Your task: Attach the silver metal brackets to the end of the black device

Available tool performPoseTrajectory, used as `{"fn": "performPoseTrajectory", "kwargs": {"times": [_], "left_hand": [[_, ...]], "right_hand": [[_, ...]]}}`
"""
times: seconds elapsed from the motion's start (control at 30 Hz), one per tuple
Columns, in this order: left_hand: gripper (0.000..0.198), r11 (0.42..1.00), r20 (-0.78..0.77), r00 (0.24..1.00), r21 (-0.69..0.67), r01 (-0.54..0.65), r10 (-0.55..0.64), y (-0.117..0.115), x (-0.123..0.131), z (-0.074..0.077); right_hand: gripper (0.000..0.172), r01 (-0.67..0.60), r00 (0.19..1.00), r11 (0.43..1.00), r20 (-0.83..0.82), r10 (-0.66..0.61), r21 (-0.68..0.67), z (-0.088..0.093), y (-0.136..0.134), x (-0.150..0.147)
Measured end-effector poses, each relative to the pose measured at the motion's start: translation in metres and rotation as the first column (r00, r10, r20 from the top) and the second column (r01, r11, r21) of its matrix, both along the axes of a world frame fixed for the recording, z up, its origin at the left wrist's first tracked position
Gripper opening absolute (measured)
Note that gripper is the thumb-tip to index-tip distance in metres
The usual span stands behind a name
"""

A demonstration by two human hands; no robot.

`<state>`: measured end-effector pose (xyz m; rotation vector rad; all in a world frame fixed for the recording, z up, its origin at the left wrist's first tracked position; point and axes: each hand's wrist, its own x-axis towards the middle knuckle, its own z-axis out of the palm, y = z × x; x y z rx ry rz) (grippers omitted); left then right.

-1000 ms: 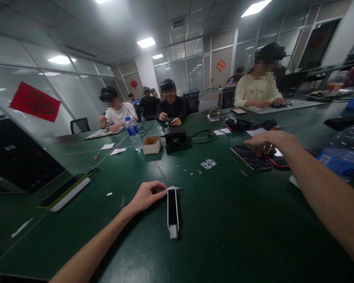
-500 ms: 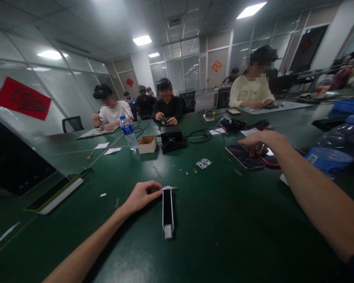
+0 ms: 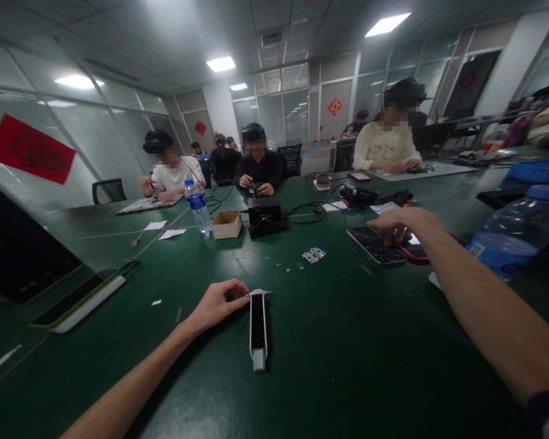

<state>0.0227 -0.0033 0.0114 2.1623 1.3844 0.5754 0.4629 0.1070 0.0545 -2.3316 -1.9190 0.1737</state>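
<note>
Recording, from left to right across a green tabletop (image 3: 119,372): a dark flat panel (image 3: 21,247) lies at the far left edge, and just right of it sits a tablet with a green-and-white case (image 3: 80,302).

The left hand (image 3: 215,306) lies nearest the centre, its fingers curled and its fingertips (image 3: 240,294) at the upper end of a slim white-and-black tool (image 3: 258,329), which lies lengthwise on the table with a thin metal tip (image 3: 265,292) pointing right. Whether the hand grips it cannot be told from this view.

Beyond the tool lie small metal washers (image 3: 288,266) and a small metal hinge plate (image 3: 313,255). Farther on stand a clear water bottle (image 3: 197,207), an open cardboard box (image 3: 226,224) and a black bench unit (image 3: 265,214).

The right hand (image 3: 396,224) is arched, fingers pointing down onto a black smartphone (image 3: 375,246), with a red-edged phone (image 3: 416,253) just beside it; no pinch is visible. At the far right stand a large plastic bottle (image 3: 512,231) and a blue tray (image 3: 537,171).

Three co-workers sit at the far side: one in a white T-shirt (image 3: 176,174), one in black (image 3: 258,166), one in a cream top (image 3: 387,143).
</note>
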Motion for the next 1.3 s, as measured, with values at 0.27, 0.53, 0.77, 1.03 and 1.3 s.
{"fn": "performPoseTrajectory", "kwargs": {"times": [0.27, 0.53, 0.77, 1.03, 1.3], "left_hand": [[0.028, 1.000, -0.011, 1.000, -0.011, -0.012, 0.012, 0.001, -0.001, -0.002], [0.027, 1.000, -0.021, 1.000, -0.003, 0.003, -0.003, 0.000, -0.001, -0.001], [0.032, 1.000, -0.051, 0.999, 0.013, 0.017, -0.016, -0.001, -0.002, 0.002], [0.033, 0.999, -0.041, 0.999, 0.024, 0.029, -0.028, -0.002, -0.002, 0.003], [0.036, 0.999, -0.029, 0.999, 0.031, 0.033, -0.032, -0.004, -0.001, 0.004]], "right_hand": [[0.049, -0.024, 0.997, 0.938, -0.075, -0.002, -0.346, 0.021, 0.005, -0.009], [0.022, -0.493, 0.870, 0.844, -0.126, 0.477, -0.211, 0.047, -0.010, -0.076], [0.024, -0.694, 0.712, 0.702, -0.003, 0.703, -0.159, 0.009, -0.025, -0.152], [0.025, -0.619, 0.762, 0.775, 0.141, 0.632, -0.131, -0.004, -0.014, -0.145], [0.032, -0.494, 0.857, 0.869, 0.174, 0.484, 0.013, -0.025, 0.053, -0.132]]}}
